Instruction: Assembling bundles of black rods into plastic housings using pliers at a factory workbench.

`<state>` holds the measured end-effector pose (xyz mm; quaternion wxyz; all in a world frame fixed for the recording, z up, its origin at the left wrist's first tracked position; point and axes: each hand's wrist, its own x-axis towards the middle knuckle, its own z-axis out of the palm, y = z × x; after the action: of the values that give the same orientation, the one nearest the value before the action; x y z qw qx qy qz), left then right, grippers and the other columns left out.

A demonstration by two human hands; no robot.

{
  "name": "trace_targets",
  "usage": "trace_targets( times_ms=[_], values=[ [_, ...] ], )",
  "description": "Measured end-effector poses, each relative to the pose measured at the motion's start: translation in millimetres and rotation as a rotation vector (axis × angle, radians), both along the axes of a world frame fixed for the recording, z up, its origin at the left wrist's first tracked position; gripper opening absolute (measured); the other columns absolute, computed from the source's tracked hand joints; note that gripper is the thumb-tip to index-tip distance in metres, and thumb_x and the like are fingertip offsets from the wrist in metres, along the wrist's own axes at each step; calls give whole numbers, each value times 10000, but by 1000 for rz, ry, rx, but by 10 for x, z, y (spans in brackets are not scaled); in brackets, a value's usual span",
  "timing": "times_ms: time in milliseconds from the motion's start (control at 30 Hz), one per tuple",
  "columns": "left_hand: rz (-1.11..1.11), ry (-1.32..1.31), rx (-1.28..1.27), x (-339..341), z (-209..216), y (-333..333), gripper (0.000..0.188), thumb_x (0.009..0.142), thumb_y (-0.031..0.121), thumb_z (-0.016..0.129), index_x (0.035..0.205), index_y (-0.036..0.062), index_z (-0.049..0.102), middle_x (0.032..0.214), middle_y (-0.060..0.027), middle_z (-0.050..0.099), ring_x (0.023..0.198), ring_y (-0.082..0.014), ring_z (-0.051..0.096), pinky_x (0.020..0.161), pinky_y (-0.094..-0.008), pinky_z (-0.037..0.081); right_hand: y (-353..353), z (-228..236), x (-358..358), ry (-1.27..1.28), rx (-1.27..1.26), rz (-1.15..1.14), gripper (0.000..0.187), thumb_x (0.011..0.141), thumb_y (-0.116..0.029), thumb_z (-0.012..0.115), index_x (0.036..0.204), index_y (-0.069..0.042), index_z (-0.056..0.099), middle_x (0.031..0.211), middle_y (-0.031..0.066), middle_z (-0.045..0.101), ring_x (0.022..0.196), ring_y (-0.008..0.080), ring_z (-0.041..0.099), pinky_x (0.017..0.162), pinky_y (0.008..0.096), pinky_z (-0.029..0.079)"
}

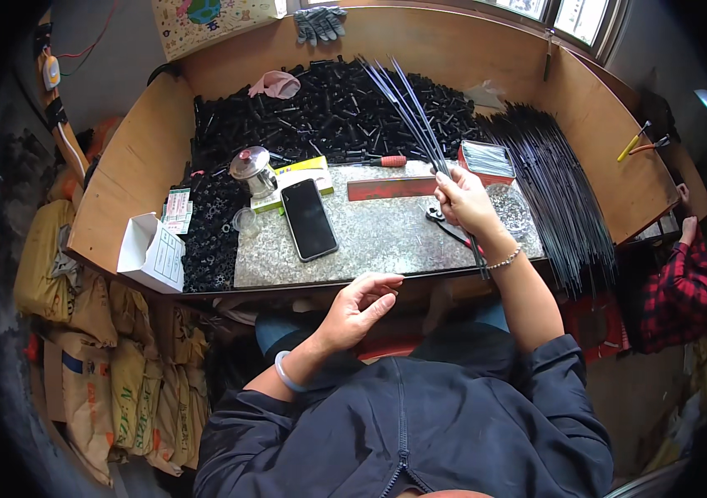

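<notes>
My right hand (463,199) is closed around a small bunch of long thin dark rods (407,108), which slants up and to the left over the board, with its lower ends showing below my wrist. At the front edge of the bench, my left hand (359,311) holds nothing; its fingers are loosely bent and the thumb stands apart. Just beneath the right hand lies a pair of pliers (436,215) with red handles, partly hidden. A large heap of similar dark rods (553,183) lies to the right, some ends jutting past the bench edge.
Black plastic parts (312,116) are heaped at the back. A phone (310,220), a lidded metal cup (252,170), a red-handled screwdriver (392,161) and a box of thin pins (486,159) lie around the speckled board (387,232). Another person's checked sleeve (684,286) shows at right.
</notes>
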<state>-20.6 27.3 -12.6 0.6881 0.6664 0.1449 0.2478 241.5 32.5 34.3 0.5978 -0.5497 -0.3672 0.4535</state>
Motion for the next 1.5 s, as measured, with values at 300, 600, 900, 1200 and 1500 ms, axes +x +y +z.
trace_targets(
  times_ms=[300, 600, 900, 1200, 1500],
  values=[
    [119, -31, 405, 509, 486, 352, 408, 819, 111, 645, 1199, 25, 522, 1115, -87, 527, 1003, -153, 529, 836, -285, 451, -250, 573, 119, -103, 70, 18, 228, 963, -148, 424, 1162, -50, 480, 641, -39, 427, 402, 29, 329, 354, 183, 268],
    [688, 38, 908, 1091, 1201, 877, 1212, 573, 396, 823, 1366, -128, 70, 1395, -322, 200, 1317, -397, 213, 1086, -400, 192, -1089, 838, -202, -165, 208, 202, 350, 942, -102, 434, 1265, 21, 378, 624, -7, 442, 390, 25, 331, 360, 167, 260],
    [21, -338, 113, 927, 1387, 595, 727, 793, -31, 583, 1395, 13, 178, 1153, -207, 526, 1010, -236, 578, 872, -378, 502, -1585, 876, -351, 116, 35, 495, 485, 939, -95, 432, 1378, -18, 239, 681, 36, 468, 408, 35, 333, 365, 178, 265],
    [226, -352, 259, 828, 1190, 421, 608, 765, -70, 559, 1319, -22, 313, 906, -85, 616, 809, -112, 605, 753, -237, 489, -1604, 886, -420, 159, 30, 507, 464, 943, -118, 436, 1359, -15, 257, 723, 86, 523, 403, 61, 377, 374, 178, 314],
    [326, -190, 604, 777, 1254, 402, 194, 769, 26, 576, 932, -15, 672, 1039, -177, 646, 841, -184, 662, 719, -269, 505, -1582, 834, -351, 206, -8, 489, 444, 939, -87, 410, 1350, -1, 267, 793, 137, 572, 436, 123, 492, 400, 206, 412]
  ],
)
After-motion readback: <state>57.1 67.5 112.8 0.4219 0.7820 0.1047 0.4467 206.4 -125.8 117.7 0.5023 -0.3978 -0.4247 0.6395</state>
